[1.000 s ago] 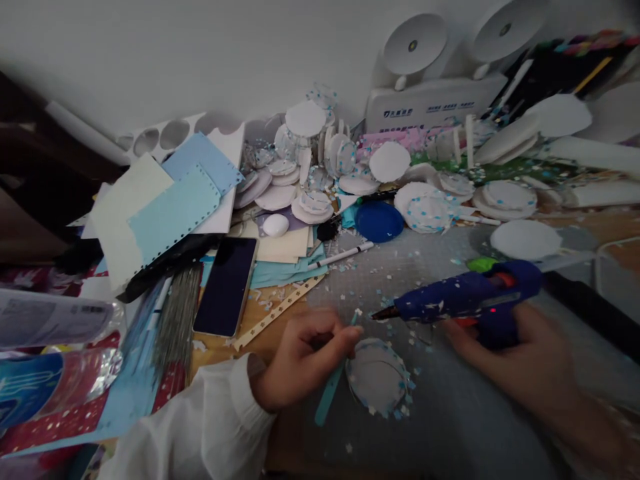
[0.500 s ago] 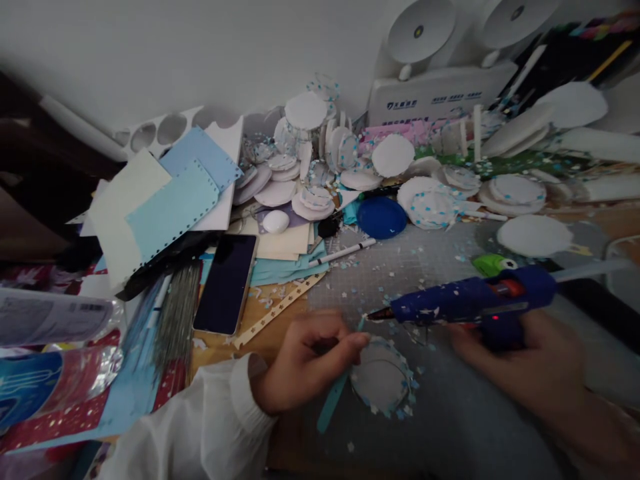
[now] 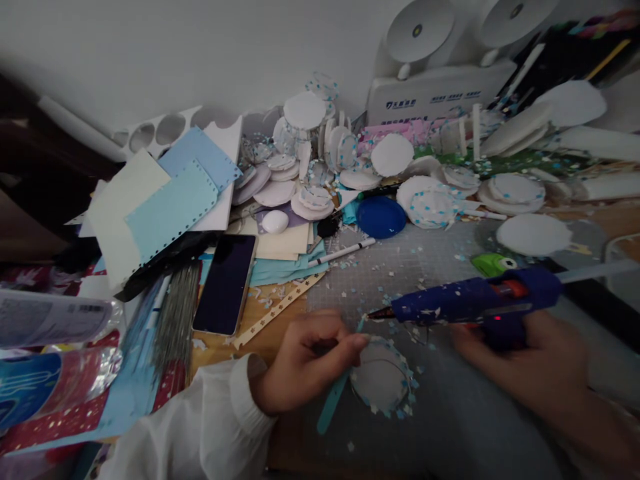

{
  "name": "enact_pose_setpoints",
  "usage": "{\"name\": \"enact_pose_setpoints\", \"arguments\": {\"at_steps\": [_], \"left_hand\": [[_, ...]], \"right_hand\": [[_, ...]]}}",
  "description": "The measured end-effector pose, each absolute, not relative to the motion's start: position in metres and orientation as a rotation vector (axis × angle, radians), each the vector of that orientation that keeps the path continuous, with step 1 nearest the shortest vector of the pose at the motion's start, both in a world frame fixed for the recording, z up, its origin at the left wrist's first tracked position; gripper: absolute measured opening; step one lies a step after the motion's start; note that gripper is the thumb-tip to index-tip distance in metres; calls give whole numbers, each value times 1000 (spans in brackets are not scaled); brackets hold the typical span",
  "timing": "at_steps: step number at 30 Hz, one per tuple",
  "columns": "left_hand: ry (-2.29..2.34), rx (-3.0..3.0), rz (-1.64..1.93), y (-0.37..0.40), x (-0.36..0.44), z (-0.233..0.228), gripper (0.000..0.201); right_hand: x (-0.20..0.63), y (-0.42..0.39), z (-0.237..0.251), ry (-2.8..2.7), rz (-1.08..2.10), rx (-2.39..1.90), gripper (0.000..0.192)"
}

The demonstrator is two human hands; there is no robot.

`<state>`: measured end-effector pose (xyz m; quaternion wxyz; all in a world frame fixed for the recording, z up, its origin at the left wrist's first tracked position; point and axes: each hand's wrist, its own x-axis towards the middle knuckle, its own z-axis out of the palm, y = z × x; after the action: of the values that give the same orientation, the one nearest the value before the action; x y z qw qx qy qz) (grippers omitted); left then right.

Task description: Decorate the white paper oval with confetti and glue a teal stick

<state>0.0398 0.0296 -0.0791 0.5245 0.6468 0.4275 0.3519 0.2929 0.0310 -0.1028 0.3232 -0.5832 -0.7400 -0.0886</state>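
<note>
A light-blue stick [image 3: 331, 399] is pinched between thumb and fingers of the left hand [image 3: 305, 363], its upper tip met by the nozzle of the blue glue gun [image 3: 470, 303]. The gun is gripped by the right hand [image 3: 520, 353]. A white paper disc [image 3: 381, 380] lies on the grey cutting mat [image 3: 450, 427], just beside the stick.

A plain white wall [image 3: 175, 53] rises behind the cluttered wooden desk [image 3: 220, 350]; the light is dim and grey.
</note>
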Motion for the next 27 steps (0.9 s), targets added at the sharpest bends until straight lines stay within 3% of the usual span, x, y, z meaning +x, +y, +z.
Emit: {"name": "enact_pose_setpoints", "arguments": {"at_steps": [17,27], "left_hand": [[1012,1549,848,30,39,-81,45],[1007,1533,863,30,40,-82,44]], "right_hand": [[291,31,-101,-1961,-238,-1533,20],[302,31,-110,-2075,-427,-1436,33]]}}
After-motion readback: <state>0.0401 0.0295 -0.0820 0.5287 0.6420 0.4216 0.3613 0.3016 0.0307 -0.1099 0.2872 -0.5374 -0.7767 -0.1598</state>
